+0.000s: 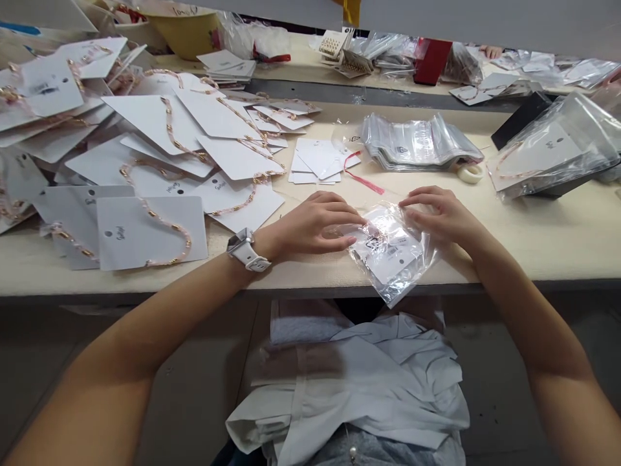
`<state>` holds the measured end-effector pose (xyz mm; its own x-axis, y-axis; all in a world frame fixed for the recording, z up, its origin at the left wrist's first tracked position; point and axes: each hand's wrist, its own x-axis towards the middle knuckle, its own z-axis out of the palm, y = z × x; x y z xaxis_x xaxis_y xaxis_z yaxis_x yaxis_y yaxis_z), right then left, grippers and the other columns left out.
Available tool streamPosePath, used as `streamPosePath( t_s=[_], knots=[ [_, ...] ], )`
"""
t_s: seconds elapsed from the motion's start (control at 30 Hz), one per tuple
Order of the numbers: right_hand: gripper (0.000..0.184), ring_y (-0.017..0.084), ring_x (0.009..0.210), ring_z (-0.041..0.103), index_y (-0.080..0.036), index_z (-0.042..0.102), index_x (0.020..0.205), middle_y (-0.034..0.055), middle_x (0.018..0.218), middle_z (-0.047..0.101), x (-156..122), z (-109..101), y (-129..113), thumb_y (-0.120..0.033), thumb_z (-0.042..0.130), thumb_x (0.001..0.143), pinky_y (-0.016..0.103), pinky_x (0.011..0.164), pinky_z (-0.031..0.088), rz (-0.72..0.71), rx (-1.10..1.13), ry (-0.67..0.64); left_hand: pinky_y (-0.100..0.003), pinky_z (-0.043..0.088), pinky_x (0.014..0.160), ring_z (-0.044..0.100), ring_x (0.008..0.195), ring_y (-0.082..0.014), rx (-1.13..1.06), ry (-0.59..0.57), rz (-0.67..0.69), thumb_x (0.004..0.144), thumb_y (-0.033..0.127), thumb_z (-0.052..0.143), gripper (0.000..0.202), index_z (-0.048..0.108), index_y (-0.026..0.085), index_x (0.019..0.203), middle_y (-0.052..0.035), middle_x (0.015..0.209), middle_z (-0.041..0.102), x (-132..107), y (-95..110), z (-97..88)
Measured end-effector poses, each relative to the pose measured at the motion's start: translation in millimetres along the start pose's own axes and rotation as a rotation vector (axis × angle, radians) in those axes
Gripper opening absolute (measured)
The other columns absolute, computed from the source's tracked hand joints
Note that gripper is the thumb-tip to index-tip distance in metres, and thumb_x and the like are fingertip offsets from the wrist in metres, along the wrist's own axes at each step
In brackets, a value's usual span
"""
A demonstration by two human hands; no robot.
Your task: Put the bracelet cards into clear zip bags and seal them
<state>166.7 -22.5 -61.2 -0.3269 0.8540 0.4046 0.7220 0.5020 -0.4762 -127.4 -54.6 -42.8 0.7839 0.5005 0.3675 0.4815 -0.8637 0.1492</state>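
Note:
A clear plastic bag with a white card inside lies near the table's front edge. From the left, my left hand grips the bag's side, its fingers on the film and the thumb lower down. My right hand pinches the upper right edge of the same bag between thumb and fingers. Just behind the hands are a pink tassel strip and a small stack of white cards. A stack of clear bags lies beyond my right hand.
At left, a large pile of white cards carries pink and gold beaded chains. A tape roll and a bagged card leaning on a black stand are at right. A yellow bowl stands behind. Another person's hand shows far back.

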Motion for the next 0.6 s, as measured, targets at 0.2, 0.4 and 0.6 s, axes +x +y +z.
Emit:
streamPosePath(
  t_s=[0.2, 0.4, 0.6],
  knots=[
    [0.029, 0.031, 0.113, 0.058, -0.027, 0.078, 0.086, 0.008, 0.108, 0.069, 0, -3, -7, -0.051, 0.062, 0.081, 0.059, 0.107, 0.039, -0.048, 0.041, -0.03, -0.039, 0.035, 0.115, 0.052, 0.129, -0.0215, -0.078, -0.024, 0.079, 0.098, 0.038, 0.047, 0.033, 0.067, 0.025, 0.119, -0.0042, 0.133, 0.064, 0, -1, 3.0],
    [0.025, 0.032, 0.102, 0.058, -0.024, 0.075, 0.082, 0.0096, 0.092, 0.067, -3, -4, -23, -0.046, 0.066, 0.076, 0.054, 0.092, 0.048, 0.041, -0.101, -0.089, -0.043, 0.022, 0.123, 0.041, 0.141, -0.0226, 0.027, -0.157, 0.136, 0.1, 0.038, 0.045, 0.046, 0.049, 0.018, 0.141, -0.0096, 0.146, 0.053, -1, 11, 14.3],
    [0.014, 0.02, 0.077, 0.061, -0.021, 0.07, 0.076, 0.0041, 0.08, 0.068, 6, -8, -30, -0.029, 0.058, 0.078, 0.036, 0.076, 0.051, -0.057, -0.046, -0.202, -0.039, 0.042, 0.1, 0.062, 0.108, -0.0237, 0.221, -0.148, 0.191, 0.1, 0.042, 0.04, 0.038, 0.065, 0.023, 0.123, -0.0076, 0.117, 0.071, 8, 30, 7.8]
  ],
)
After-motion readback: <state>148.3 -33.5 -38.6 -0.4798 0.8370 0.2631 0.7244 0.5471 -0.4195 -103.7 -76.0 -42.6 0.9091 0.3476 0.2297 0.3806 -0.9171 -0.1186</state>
